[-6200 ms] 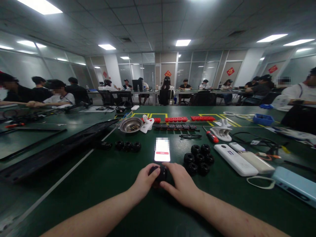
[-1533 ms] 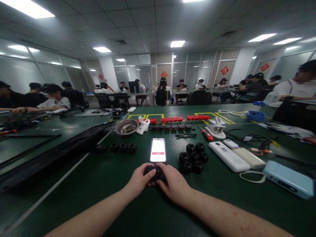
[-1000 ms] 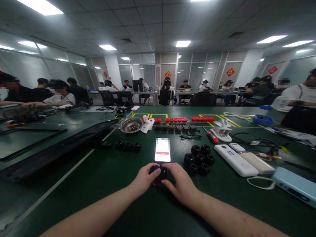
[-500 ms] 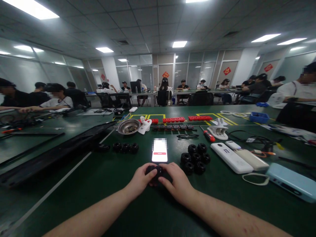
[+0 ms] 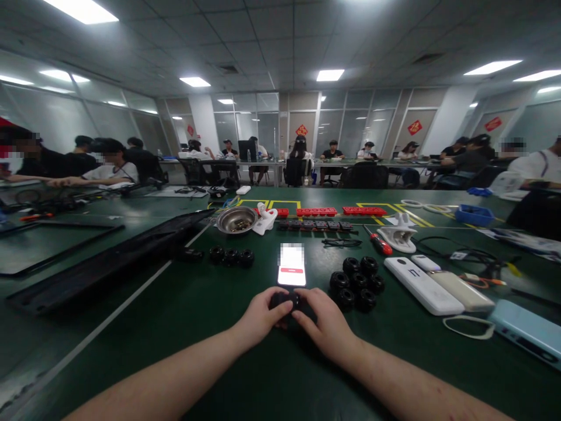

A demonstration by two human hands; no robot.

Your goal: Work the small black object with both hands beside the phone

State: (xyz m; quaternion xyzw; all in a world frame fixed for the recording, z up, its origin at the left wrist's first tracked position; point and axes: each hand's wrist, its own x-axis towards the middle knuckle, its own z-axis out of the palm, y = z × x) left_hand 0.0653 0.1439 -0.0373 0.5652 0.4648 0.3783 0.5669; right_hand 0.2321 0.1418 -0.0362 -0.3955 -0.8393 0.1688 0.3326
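Observation:
Close to the table's near side, my left hand (image 5: 264, 313) and my right hand (image 5: 325, 320) both grip one black wheel-like part (image 5: 296, 300). Fingers and thumbs wrap its two sides and hide most of it. Just beyond it lies a lit phone (image 5: 291, 272), its upper screen blurred out. Several similar black wheels (image 5: 360, 279) sit clustered to the right of my hands. Three more black wheels (image 5: 231, 256) stand in a row to the left.
A metal bowl (image 5: 237, 221) of small parts and a long black panel (image 5: 114, 257) lie left. Red trays (image 5: 316, 211) and a black strip (image 5: 315, 226) are behind the phone. Right are a screwdriver (image 5: 380, 242), a white power bank (image 5: 421, 286) and a light-blue case (image 5: 530, 330). People sit beyond.
The view has turned slightly left, so the scene appears shifted to the right. Both hands still hold the black wheel-like part in nearly the same pose.

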